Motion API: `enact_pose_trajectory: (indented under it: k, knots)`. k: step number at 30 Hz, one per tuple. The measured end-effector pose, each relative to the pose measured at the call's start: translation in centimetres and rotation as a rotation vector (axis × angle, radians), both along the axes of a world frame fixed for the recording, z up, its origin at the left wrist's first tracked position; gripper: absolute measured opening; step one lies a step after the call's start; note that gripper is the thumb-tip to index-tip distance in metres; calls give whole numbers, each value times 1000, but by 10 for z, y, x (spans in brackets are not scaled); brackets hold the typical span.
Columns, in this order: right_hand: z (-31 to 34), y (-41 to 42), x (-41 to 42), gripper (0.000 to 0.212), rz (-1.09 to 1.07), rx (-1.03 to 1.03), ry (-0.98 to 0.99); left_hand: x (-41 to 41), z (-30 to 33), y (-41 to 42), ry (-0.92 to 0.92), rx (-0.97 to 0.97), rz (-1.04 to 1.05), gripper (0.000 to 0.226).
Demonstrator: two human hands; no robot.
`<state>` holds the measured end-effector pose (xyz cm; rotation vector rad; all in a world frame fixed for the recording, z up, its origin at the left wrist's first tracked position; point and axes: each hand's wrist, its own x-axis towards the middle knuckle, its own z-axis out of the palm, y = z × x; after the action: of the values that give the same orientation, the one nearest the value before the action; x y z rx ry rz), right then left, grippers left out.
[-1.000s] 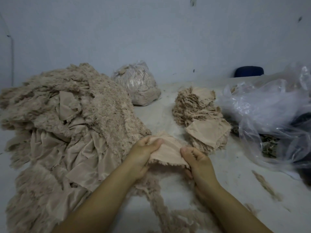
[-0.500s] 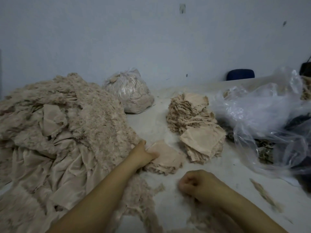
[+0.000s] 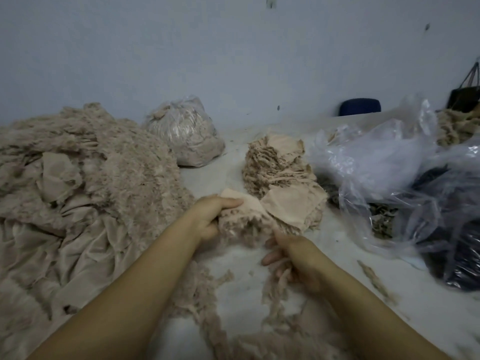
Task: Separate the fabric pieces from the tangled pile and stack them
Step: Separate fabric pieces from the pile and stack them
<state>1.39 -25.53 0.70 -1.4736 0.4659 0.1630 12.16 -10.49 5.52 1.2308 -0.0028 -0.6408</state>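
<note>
The left hand [image 3: 211, 216] now clutches a frayed fabric bundle [image 3: 244, 219] — lifted beside the stack [image 3: 283, 183]. The right hand [image 3: 293, 258], fisted before, now pinches loose threads [image 3: 275, 284] off the tabletop [image 3: 207, 178].

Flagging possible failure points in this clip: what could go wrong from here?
The left hand grips a small bundle of fabric pieces right beside the stacked pieces, whose top piece already slants; a careless placement might topple it. Frayed threads trailing at the right hand could drag along.

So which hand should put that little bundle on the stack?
Probably the left hand: it grips the fabric bundle, which lies right beside the stack. The right hand is lower, among loose threads.
</note>
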Motion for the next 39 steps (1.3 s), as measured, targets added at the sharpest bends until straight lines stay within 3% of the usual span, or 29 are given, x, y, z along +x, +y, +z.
enact_pose_trajectory:
  k: [3,7,12,18,21,24,26,29,33,36,39]
  knots:
    - [1,-14,3,31,-69,-283,-141,-4,27,-29,-41,-177,22,21]
    - [-2,-36,9,24,-121,-633,-227,-1,33,-81,-3,-314,63,37]
    - [-11,-41,18,30,-35,-827,-279,9,-14,-115,-94,62,253,42]
    - [-3,-39,32,26,-128,-784,-376,18,-10,-123,-64,-68,217,41]
    - [-3,-38,39,31,-89,-786,-364,22,-10,-120,-226,170,218,52]
    - [-12,-37,36,17,-74,-796,-328,18,-17,-110,-202,206,150,50]
    - [-15,-36,33,19,-127,-641,-273,19,-19,-105,-145,179,134,49]
    - [-6,-32,31,35,-191,-155,-188,19,-19,-101,-76,112,129,48]
    - [1,-28,24,37,-147,-167,-304,15,-21,-102,-133,161,145,55]
    - [-1,-25,17,31,-47,-169,-325,18,-21,-103,-134,129,197,62]
    - [2,-23,2,29,316,-211,-223,18,-20,-99,-154,129,160,57]
